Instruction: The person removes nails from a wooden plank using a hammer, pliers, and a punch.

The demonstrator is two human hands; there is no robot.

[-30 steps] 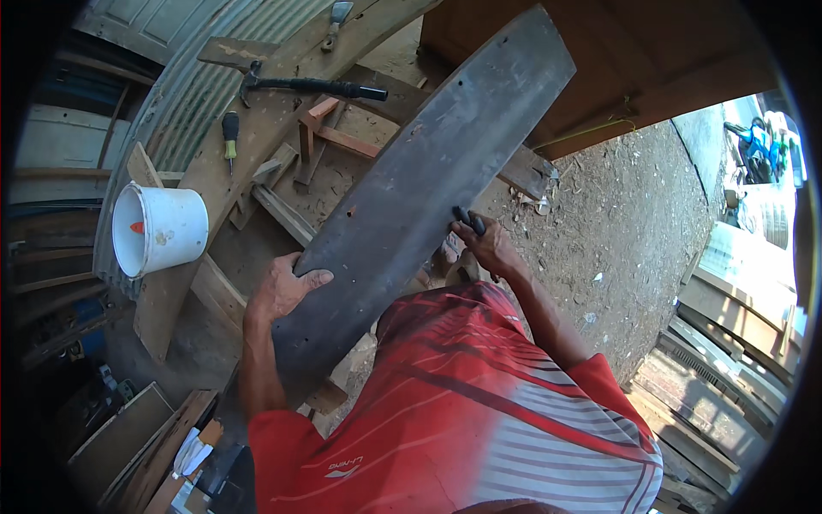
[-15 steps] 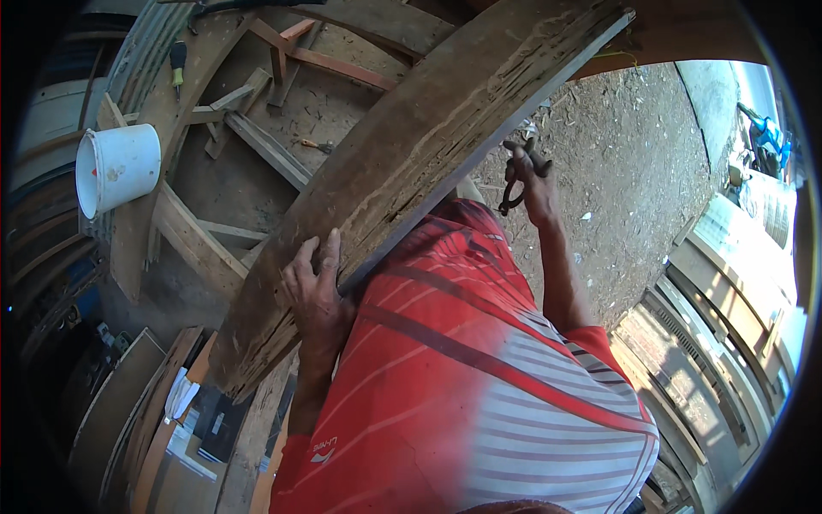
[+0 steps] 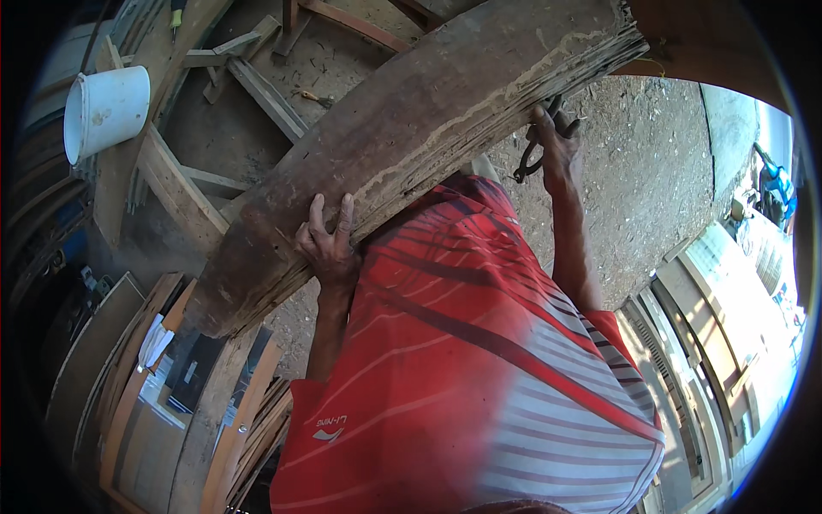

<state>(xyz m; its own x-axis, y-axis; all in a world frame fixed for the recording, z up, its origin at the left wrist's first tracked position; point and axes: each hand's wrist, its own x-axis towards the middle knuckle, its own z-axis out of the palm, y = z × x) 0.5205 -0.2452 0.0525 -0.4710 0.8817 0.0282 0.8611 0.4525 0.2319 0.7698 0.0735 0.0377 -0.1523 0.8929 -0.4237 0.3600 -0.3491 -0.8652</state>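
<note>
1. A long weathered plank (image 3: 411, 146) runs from the lower left to the upper right of the frame, raised off the ground against the person's red shirt (image 3: 462, 368).
2. Left hand (image 3: 328, 244): fingers curled around the plank's lower edge.
3. Right hand (image 3: 556, 141) steadies the far end, its fingers also closed on dark pincers (image 3: 531, 154).
4. White bucket (image 3: 104, 110), upper left, lies tipped; its contents cannot be seen.

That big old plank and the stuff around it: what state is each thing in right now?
Plank: lifted, tilted, weathered, its edge split into layers.
Left hand: grip closed on the plank's lower edge.
Right hand: on the plank's far end, also holding the pincers.
Pincers: dangling from the right hand, handles down.
White bucket: tipped on its side on the timber.
Hammer: lying on the ground.
</note>
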